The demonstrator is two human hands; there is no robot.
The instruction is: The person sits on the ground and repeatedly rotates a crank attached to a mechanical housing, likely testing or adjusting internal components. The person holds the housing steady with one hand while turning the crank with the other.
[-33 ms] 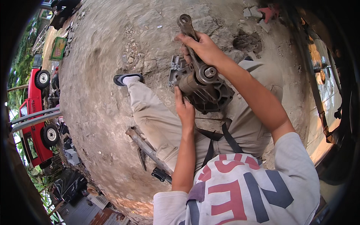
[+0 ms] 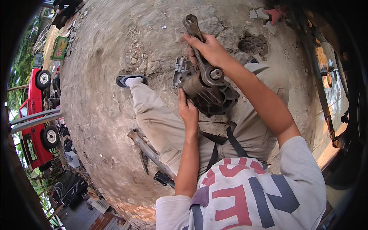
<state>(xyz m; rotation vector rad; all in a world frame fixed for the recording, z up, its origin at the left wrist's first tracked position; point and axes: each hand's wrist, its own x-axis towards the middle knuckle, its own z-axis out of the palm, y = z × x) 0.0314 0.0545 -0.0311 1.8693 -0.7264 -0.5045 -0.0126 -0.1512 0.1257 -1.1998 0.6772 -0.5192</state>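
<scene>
In front of me, between my legs, is a greasy metal steering gearbox (image 2: 209,97) with a bolted flange at its lower right. A long steel pitman arm (image 2: 204,63) sits on its threaded shaft and points up and away, its eye end standing free. My right hand (image 2: 207,50) is closed around the middle of that arm, with the thumb side near the eye. Against the near left side of the housing, my left hand (image 2: 188,111) steadies it with its fingers pressed to the metal. The underside of the gearbox is hidden.
A metal pipe-like part (image 2: 147,149) and a small black piece (image 2: 164,178) lie by my left leg. A dark hollow (image 2: 253,44), stones and a red object (image 2: 274,16) are beyond my right leg. At far left stand a red vehicle (image 2: 34,115) and a green box (image 2: 59,48).
</scene>
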